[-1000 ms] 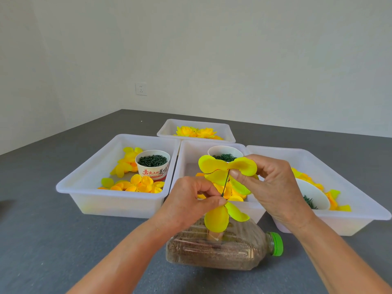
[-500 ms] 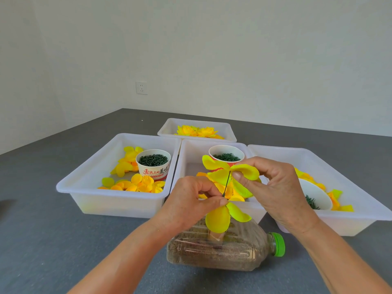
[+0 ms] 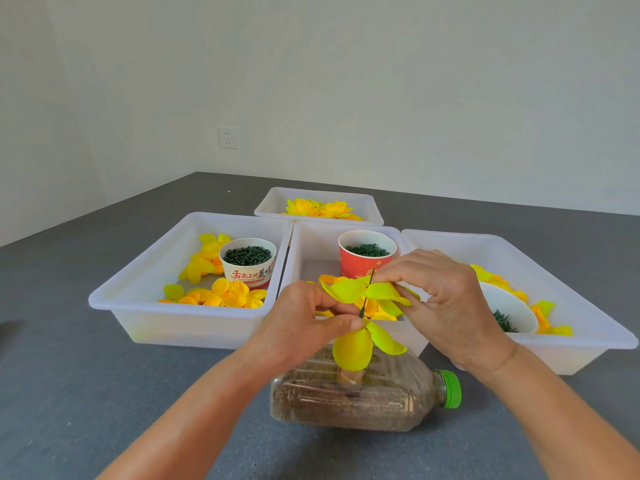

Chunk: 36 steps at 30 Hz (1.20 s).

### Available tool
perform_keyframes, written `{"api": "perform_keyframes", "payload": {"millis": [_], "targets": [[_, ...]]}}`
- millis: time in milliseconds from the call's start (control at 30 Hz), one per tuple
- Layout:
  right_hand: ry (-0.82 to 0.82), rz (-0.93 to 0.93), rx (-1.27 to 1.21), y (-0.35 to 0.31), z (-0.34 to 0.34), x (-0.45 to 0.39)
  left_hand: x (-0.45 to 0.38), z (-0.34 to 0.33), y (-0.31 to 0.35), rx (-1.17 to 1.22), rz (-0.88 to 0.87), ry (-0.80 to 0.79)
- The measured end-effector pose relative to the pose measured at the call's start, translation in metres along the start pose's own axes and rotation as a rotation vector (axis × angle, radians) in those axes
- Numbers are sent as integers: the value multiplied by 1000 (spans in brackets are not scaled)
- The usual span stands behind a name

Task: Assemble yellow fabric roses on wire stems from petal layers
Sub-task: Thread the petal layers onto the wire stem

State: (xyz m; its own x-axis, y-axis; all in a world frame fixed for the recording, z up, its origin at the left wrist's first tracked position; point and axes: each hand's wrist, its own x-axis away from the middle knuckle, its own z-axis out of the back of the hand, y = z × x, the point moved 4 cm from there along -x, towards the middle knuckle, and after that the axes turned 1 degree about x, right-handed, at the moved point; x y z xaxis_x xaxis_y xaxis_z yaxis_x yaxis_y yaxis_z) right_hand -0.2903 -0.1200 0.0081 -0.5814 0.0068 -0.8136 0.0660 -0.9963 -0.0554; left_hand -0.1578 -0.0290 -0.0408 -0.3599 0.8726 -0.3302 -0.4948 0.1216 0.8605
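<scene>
chinese lettering marks white cup (image 3: 248, 268); hands (image 3: 304, 327) (image 3: 446, 299) pinch wire stem (image 3: 365, 296).

Before me: four white trays (image 3: 194, 317), three paper cups (image 3: 248, 263). One bottle (image 3: 360, 400) lies below my two hands (image 3: 298, 327).

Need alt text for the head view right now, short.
Left hand pinches a thin wire stem while the right hand holds a yellow petal layer threaded on it, above a lying sand-filled bottle and white trays of petals.
</scene>
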Motion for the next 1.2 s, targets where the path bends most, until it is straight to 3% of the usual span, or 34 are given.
{"api": "perform_keyframes", "payload": {"millis": [133,433,767,933,1200], "targets": [[-25,31,2,1,-5,1,2,1,-2,81,-9,14],[-16,191,279,-7,-8,8,4,-1,-7,141,-10,41],[-100,196,225,-7,-11,8,6,3,-10,148,30,145],[-160,199,178,-8,-9,8,8,3,-3,92,-75,121],[-183,186,204,-9,-9,8,14,6,9,-297,-378,298]]}}
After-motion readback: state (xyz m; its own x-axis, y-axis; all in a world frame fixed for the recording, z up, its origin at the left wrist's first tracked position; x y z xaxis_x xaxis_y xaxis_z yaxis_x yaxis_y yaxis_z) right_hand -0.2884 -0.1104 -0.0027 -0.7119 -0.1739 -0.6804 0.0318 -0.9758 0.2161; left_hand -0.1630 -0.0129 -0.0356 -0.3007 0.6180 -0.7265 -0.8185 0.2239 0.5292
